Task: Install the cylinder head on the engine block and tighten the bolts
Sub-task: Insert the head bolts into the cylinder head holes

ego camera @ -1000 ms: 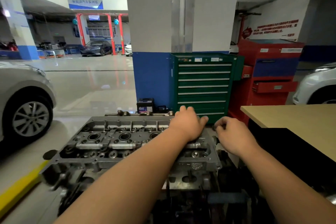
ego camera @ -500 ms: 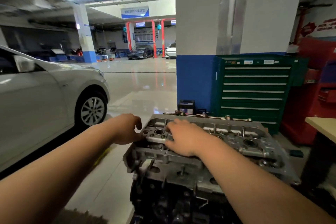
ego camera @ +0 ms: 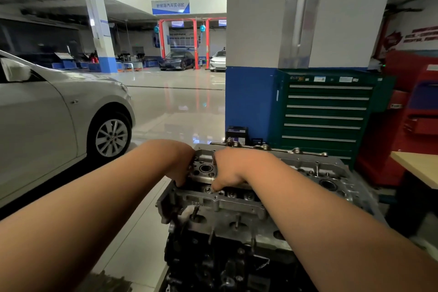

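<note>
Grey cast-metal cylinder head (ego camera: 237, 206) is sitting on the dark engine block (ego camera: 208, 265). Both hands are now working at its left end, having crossed over from its right end. The left hand (ego camera: 182, 168) is curling over the end edge. The right hand (ego camera: 230, 170) is dipping bent fingertips into a recess; whether they are pinching a bolt I cannot tell. The head is probably being seated, with tightening yet to come.

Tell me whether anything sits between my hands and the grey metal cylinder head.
Nothing visible does. The left hand grips the left end of the grey metal cylinder head, and the right hand rests on its top right beside it.
</note>
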The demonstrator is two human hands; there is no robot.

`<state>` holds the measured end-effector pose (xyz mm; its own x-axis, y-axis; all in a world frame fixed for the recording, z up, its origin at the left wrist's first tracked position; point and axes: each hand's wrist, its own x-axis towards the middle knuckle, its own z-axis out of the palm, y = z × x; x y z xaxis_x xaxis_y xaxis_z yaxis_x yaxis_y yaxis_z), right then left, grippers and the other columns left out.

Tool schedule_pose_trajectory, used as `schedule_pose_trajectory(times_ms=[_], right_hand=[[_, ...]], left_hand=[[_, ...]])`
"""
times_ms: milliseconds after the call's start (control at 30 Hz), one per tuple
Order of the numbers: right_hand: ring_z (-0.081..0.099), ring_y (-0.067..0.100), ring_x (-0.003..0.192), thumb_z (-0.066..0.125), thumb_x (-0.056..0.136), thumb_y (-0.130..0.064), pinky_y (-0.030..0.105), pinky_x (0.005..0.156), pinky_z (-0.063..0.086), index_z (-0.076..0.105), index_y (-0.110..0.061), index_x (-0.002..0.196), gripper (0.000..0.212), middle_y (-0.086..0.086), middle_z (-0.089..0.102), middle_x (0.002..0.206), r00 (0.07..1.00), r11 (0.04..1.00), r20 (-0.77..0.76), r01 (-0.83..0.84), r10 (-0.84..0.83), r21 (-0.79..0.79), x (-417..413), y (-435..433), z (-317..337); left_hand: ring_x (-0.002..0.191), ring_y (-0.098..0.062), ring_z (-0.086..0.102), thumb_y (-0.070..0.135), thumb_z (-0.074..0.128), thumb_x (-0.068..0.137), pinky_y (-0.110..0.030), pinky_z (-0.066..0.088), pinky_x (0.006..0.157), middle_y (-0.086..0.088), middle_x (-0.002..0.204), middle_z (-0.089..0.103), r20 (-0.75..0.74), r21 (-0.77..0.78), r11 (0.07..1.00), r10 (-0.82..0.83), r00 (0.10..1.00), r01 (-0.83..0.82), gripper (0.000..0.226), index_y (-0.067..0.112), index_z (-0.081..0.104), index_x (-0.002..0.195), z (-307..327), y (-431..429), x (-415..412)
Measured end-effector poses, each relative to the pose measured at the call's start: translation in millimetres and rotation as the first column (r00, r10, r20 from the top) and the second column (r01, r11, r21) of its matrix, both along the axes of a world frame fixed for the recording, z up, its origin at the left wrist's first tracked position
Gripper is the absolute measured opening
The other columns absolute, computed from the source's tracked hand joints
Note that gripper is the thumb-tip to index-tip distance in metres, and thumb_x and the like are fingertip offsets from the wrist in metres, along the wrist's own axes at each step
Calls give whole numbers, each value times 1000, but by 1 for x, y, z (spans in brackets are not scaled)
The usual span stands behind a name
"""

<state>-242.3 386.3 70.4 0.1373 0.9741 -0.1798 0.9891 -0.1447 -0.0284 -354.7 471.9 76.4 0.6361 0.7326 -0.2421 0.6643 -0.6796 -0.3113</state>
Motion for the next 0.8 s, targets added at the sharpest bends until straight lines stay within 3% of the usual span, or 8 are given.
schedule_pose_trajectory(times_ms=[67, 133, 200, 367, 467, 567, 700, 800], right_hand=[[55, 22, 83, 69, 84, -41, 36, 74, 49, 62, -11, 99, 34, 0, 54, 95, 996, 995, 88, 2, 6, -95, -7, 8, 7], [55, 24, 88, 67, 86, -40, 37, 76, 49, 63, -12, 114, 40, 2, 56, 103, 984, 982, 178, 19, 16, -188, -15, 17, 12], [58, 26, 98, 66, 87, -39, 39, 84, 51, 60, -14, 124, 45, 4, 58, 119, 974, 961, 226, 42, 22, -274, -20, 26, 13], [58, 30, 110, 65, 87, -42, 46, 97, 48, 55, -13, 130, 52, 6, 56, 128, 955, 932, 295, 76, 34, -353, -24, 35, 11], [59, 27, 105, 62, 89, -44, 42, 88, 52, 58, -15, 127, 48, 2, 56, 123, 944, 951, 315, 9, 93, -309, -26, 29, 11], [59, 23, 92, 65, 86, -43, 36, 75, 51, 62, -16, 115, 39, 0, 58, 109, 947, 973, 306, -31, 103, -229, -21, 23, 10], [56, 23, 94, 65, 82, -45, 34, 78, 47, 55, -13, 125, 55, 3, 60, 120, 997, 1000, 72, -12, 12, -8, 5, 12, 11], [57, 22, 106, 59, 86, -48, 32, 84, 45, 49, -15, 133, 59, 4, 58, 128, 995, 985, -87, 53, -39, 166, 32, 3, -3]], left_hand=[[109, -23, 58, 23, 73, 77, -29, 48, 87, -6, 123, 59, -37, 36, 999, -20, 999, 21, 76, 15, 37, 143, -4, -2, 4], [106, -23, 58, 19, 73, 79, -28, 47, 77, -6, 121, 58, -55, 87, 996, -25, 998, 29, 86, 15, 24, 149, -9, -5, 7], [99, -23, 59, 17, 72, 79, -28, 45, 71, -4, 116, 59, -58, 121, 991, -46, 997, 53, 82, 17, 28, 147, -11, -6, 9], [91, -21, 57, 24, 70, 79, -32, 51, 84, -2, 112, 61, -47, 74, 988, -132, 990, 135, 58, 18, 49, 133, -2, 0, 5], [95, -21, 60, 29, 70, 78, -32, 51, 83, -1, 110, 64, -20, 82, 983, -163, 986, 164, 50, 17, 57, 125, 5, 3, 3], [77, -19, 54, 28, 72, 78, -29, 46, 69, 3, 78, 55, -21, 104, 982, -155, 988, 156, 39, 14, 60, 113, 6, 3, 2], [61, -15, 54, 30, 68, 80, -25, 44, 58, 2, 64, 58, 14, 97, 993, -76, 997, 74, 24, 16, 52, 69, 1, 8, 2], [49, -12, 55, 30, 63, 82, -24, 47, 54, 1, 54, 62, 82, 74, 997, -12, 997, 6, 29, 15, 52, 60, -2, 10, -3]])
